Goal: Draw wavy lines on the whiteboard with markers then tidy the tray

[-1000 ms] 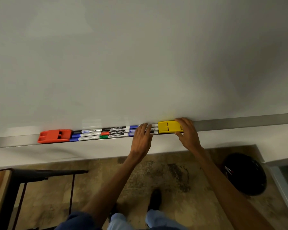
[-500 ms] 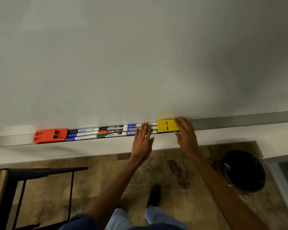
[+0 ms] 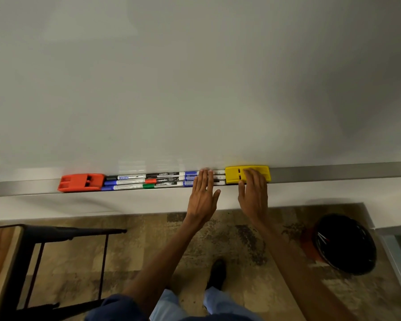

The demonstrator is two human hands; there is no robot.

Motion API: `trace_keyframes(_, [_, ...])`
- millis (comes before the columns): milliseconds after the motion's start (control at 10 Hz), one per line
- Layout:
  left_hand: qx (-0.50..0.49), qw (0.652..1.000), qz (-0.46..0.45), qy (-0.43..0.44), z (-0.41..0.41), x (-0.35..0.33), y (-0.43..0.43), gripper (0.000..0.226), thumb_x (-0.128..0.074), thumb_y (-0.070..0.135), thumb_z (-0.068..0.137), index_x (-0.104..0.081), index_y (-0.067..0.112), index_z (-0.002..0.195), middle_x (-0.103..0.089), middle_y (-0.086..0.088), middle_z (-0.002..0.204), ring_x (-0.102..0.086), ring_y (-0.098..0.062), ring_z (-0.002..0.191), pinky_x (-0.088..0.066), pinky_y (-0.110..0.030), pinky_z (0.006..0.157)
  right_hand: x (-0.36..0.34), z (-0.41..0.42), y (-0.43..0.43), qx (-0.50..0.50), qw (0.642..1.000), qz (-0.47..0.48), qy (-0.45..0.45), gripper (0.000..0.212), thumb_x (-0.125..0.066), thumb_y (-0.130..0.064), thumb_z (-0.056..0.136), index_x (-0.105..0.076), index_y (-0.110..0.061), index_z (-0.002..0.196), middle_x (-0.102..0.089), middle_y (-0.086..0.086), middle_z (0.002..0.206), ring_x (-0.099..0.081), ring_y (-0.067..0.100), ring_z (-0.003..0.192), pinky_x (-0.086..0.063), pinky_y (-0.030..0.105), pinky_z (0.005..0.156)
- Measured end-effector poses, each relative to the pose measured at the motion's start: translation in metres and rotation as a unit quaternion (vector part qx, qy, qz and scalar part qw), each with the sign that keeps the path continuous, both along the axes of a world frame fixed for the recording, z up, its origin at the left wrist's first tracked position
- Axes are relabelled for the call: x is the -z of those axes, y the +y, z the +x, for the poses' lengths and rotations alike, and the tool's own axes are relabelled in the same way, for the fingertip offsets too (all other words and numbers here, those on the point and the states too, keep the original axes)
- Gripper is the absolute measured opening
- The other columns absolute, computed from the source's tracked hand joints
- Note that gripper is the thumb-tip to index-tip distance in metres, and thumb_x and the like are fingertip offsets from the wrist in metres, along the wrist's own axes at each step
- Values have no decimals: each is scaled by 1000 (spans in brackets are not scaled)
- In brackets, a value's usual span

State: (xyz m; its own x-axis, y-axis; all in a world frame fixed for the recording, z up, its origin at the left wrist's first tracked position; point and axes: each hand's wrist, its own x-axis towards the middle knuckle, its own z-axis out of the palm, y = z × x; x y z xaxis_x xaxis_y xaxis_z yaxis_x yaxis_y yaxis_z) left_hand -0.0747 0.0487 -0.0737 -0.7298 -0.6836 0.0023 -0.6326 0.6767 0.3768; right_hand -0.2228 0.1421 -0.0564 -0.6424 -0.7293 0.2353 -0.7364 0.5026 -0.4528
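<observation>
While the whiteboard (image 3: 195, 77) shows no lines at all, both hands are down at the tray (image 3: 333, 172), so the step in hand looks like tidying. The left hand (image 3: 203, 195) lies flat with fingers extended, its fingertips resting on the right ends of the markers (image 3: 153, 180); it grips nothing. The right hand (image 3: 252, 195) rests spread over the yellow eraser (image 3: 235, 174), fingers on top and thumb at its near edge, pressing rather than clenching (I cannot tell whether it has any real hold).

The tray holds everything in one row: an orange eraser (image 3: 80, 182) at the left, then the markers lying lengthwise in three lines, touching one another, with black, blue, red and green caps showing, then the yellow eraser at the right, against their ends.

The next move probably calls for a gentle leftward push of the yellow eraser to close the row, keeping the markers from riding up over the tray's near lip.

On the floor at the right stands a black bin (image 3: 345, 244); its contents are unclear.
</observation>
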Motion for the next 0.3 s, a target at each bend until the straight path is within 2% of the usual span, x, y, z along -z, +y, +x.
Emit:
trace_keyframes(100, [-34,999,-22,19,4,-12,2,71,-27,45,103,3,5,153,9,-13,162,12,-23,150,0,-39,123,-5,6,-7,-10,1000,-23,9,34,-43,-29,98,-58,-7,120,-59,13,122,-53,30,113,-46,45,96])
trace_keyframes(200, [-59,995,-44,60,9,-37,5,79,-38,46,101,1,2,153,7,-14,162,10,-25,150,2,-37,123,-25,14,-14,-24,998,-49,-10,35,-44,-30,98,-54,-9,124,-56,10,125,-50,29,116,-42,42,100])
trace_keyframes(300, [-90,989,-71,91,15,-51,8,82,-40,47,100,2,1,153,9,-15,162,9,-27,150,-2,-42,123,-37,21,-16,-32,996,-86,2,42,-45,-34,97,-49,-10,132,-52,10,134,-46,27,125,-39,43,106])
